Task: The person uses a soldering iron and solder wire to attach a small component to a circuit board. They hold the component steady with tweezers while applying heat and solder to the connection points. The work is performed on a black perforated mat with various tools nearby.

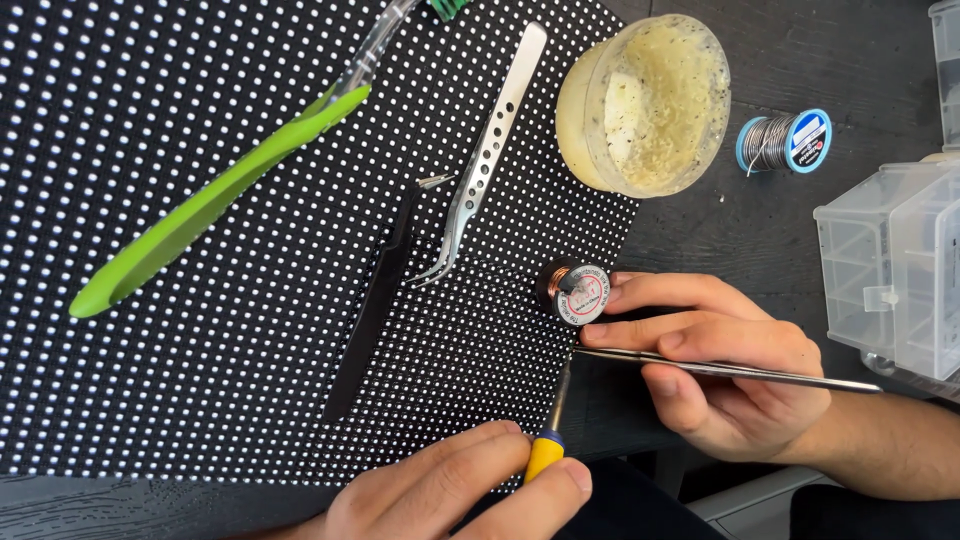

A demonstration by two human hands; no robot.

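The left hand (450, 490) was closed in a pen grip around a soldering iron (548, 440), thumb and forefinger pinching its yellow collar at the 6 o'clock edge of the view. The thin metal tip pointed up toward 12 o'clock and met the lower right border of the LED dot panel (200, 250), a black board studded with rows of small white points.

The right hand (720, 370) came in from 3 o'clock and was clamped on a pair of slim steel tweezers (720, 368), held flat between thumb and fingers. Their points reached left to the same spot on the panel edge, just beside the iron's tip. The forefinger of that hand lay against a small spool of copper braid (575, 292) standing on the panel's right margin.

The iron looked light and stiff, best gripped well back on the insulated collar, clear of the bare metal shaft. The tweezers appeared springy and smooth, probably slippery, so a mid-length pinch suited them. The panel seemed rigid but delicate, its tiny points likely easy to knock off.

Toward 12 o'clock lay a second, perforated pair of tweezers (485, 150), a black tool (375, 310) and a green-handled tool (210, 200). A tub of yellowish flux (645, 105) sat at 1 o'clock, with a solder reel (785, 142) and clear plastic boxes (890, 270) on the dark tabletop (750, 230) toward 2 o'clock.
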